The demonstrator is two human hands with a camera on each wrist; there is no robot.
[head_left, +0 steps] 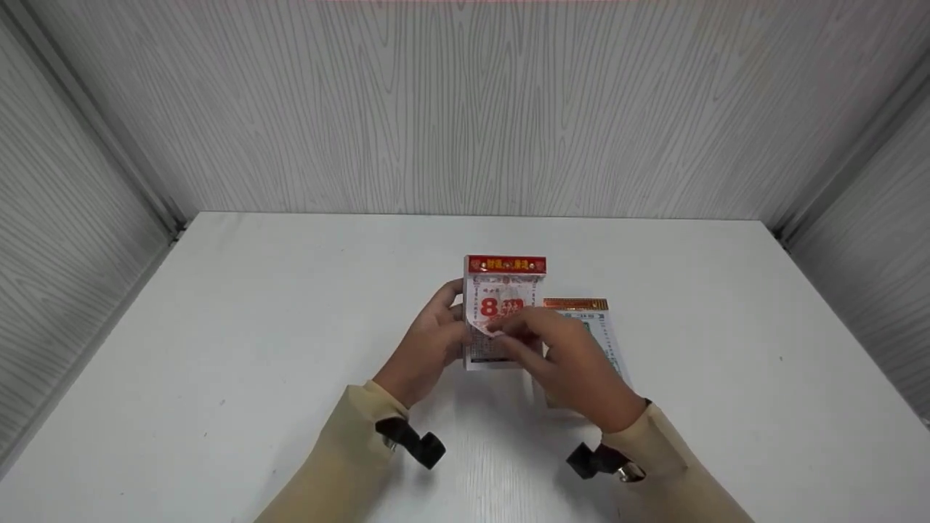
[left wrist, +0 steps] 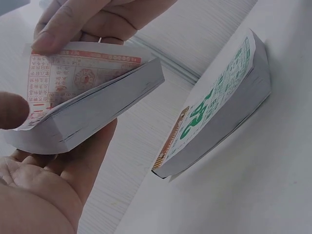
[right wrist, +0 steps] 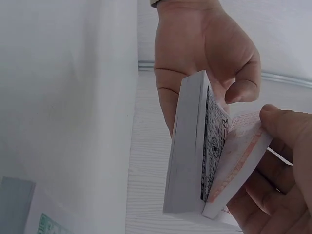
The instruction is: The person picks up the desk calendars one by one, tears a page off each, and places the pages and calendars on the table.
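Red and gold is the strip across the top of the thick tear-off calendar (head_left: 501,290) that I am holding up above the white tabletop (head_left: 218,327). A big red 8 is showing on its front page; the small writing around it is too tiny for me to read. My left hand (head_left: 429,349) is gripping the block from behind and from its left side, with my thumb curled onto the front. My right hand (head_left: 559,356) is pinching the bottom of the top page (right wrist: 239,151) between thumb and fingers and is bending it up off the block. The calendar is standing tall, its long side going up and down, with the red strip at the far end.

A second calendar block (left wrist: 219,107) is lying flat on the tabletop just to the right, partly under my right hand. It has an orange strip (head_left: 575,303) at its far end and big green numbers that I cannot read.
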